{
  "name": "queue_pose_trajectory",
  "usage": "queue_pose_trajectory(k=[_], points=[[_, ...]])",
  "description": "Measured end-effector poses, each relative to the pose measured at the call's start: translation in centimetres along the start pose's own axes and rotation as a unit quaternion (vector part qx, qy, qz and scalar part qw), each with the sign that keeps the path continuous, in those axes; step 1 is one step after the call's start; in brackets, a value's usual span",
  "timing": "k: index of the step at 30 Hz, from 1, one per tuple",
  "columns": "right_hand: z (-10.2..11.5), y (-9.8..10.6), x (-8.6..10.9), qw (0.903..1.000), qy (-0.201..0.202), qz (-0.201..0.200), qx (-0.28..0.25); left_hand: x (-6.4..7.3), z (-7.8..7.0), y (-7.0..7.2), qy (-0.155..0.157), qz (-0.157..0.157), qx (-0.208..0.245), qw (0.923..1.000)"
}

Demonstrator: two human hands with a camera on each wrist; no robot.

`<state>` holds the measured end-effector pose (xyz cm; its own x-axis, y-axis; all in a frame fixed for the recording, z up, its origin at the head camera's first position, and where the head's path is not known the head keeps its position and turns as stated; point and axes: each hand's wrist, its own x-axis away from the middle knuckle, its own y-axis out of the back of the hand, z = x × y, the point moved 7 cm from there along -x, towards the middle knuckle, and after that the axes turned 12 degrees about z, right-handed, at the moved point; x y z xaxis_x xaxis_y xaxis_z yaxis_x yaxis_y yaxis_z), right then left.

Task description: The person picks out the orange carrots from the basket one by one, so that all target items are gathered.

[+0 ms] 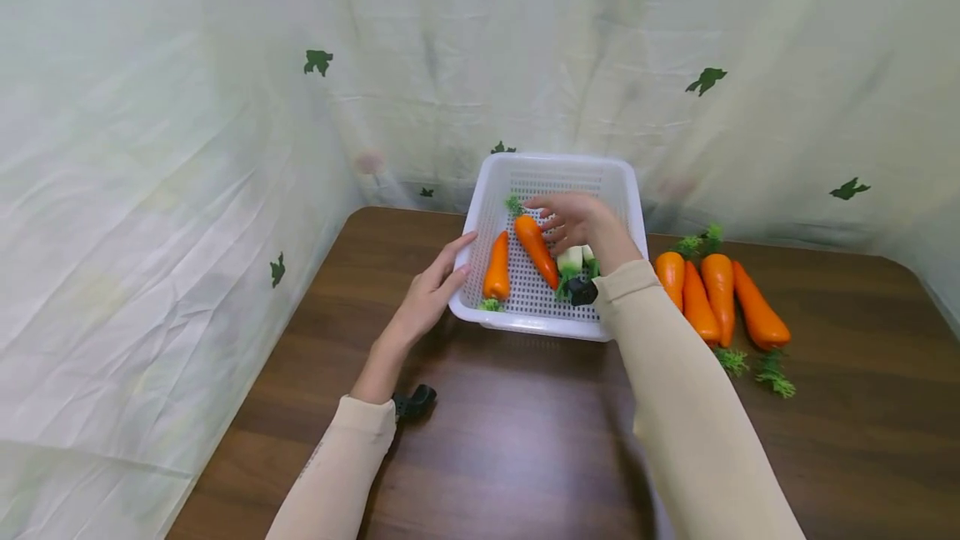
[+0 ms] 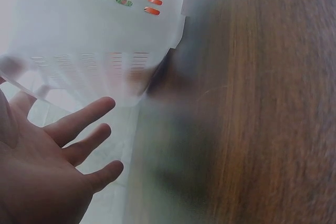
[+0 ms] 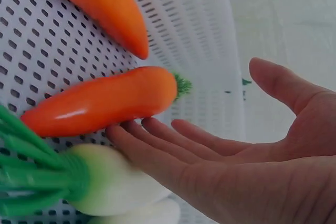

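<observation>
Currently, the right hand (image 1: pixel 581 222) is over the white basket (image 1: pixel 558 161), fingers extended and thumb set apart from them; its fingertips lie against the side of an orange carrot (image 1: pixel 535 248) inside the basket, immediately left of that hand. A second carrot (image 1: pixel 497 269) lies farther left in the basket, between the two hands, its green top toward the person. White vegetables with green stalks (image 1: pixel 570 261) lie just on the near side of the right hand, partly covered. The left hand (image 1: pixel 429 294) is at the left side of the basket, fingers straight and spread, touching the rim. To the right of the right hand, four carrots (image 1: pixel 718 298) lie grouped on the tabletop (image 1: pixel 510 432). A patterned cloth (image 1: pixel 480 48) hangs beyond both hands.
</observation>
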<state>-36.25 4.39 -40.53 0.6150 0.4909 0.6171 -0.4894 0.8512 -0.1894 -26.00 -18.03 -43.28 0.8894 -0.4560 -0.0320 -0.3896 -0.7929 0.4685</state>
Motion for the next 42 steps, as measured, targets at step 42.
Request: queue_pose_trajectory(k=[42], points=[[1.0,-2.0,0.8,0.9948,0.036,0.006,0.095,-0.2,0.0,-0.1,0.003,-0.004,0.001,1.0000]])
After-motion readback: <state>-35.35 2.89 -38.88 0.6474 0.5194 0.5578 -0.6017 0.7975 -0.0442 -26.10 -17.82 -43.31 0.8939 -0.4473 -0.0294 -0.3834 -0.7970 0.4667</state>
